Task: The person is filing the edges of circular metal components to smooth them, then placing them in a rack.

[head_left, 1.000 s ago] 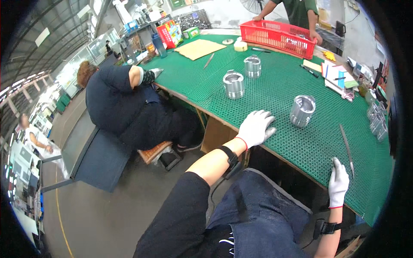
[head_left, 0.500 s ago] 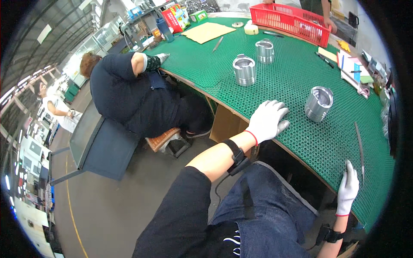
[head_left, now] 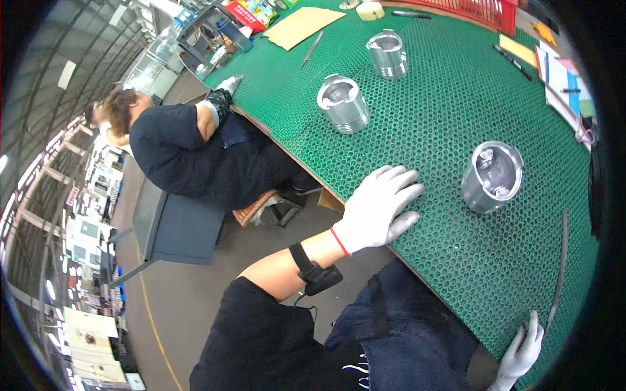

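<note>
Across the edge of the green perforated mat (head_left: 443, 260) lies my left hand (head_left: 380, 210), in a white glove, palm down with fingers apart and nothing in it. My right hand (head_left: 523, 348), also gloved, rests at the near right edge, fingers stretched out. Its fingertips are close to a thin dark metal strip (head_left: 562, 267); I cannot tell whether they touch. Three silvery engine pistons stand on the mat, their hollow ends up: a near one (head_left: 492, 177) to the right of my left hand, a middle one (head_left: 344, 105) beyond it, and a far one (head_left: 388, 55).
A person in dark clothes (head_left: 189, 156) sits on a stool to the left, one gloved hand on the table. Toward the back are yellow cardboard (head_left: 303, 27), a tape roll (head_left: 370, 10) and a red crate (head_left: 479, 12). Papers (head_left: 562, 81) and a black marker (head_left: 514, 62) lie far right.
My view has shifted, so the pistons appear nearer and larger. Both hands remain by the table edge, the left still spread on the mat. The seated person has raised their head.
</note>
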`<state>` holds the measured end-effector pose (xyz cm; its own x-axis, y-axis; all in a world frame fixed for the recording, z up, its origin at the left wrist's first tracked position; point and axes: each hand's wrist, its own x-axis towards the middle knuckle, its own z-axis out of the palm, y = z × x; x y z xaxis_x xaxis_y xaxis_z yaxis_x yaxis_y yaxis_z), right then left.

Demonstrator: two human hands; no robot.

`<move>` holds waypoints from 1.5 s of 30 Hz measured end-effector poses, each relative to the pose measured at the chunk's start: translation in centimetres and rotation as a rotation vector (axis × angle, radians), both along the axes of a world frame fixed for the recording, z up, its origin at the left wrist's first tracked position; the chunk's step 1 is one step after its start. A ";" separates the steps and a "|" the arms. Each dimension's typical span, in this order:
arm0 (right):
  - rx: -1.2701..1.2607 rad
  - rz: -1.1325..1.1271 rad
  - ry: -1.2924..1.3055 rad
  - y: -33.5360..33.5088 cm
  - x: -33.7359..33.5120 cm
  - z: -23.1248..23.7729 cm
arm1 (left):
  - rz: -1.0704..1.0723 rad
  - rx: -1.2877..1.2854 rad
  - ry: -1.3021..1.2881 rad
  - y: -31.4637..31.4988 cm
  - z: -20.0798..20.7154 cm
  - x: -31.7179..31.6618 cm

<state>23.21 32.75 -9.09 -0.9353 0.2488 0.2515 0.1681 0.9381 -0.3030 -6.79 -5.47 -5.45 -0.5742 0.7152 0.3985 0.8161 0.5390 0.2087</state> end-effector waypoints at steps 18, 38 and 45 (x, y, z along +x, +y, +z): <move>0.292 -0.100 0.212 -4.3 -3.1 2.9 | 0.135 0.120 0.157 0.1 -0.7 1.5; 0.202 -0.206 0.082 -4.0 -3.6 3.7 | 0.104 0.293 0.088 0.7 -2.2 1.0; 0.260 -0.254 -0.022 -4.5 -4.1 4.0 | 0.061 0.180 0.036 0.1 -1.9 0.2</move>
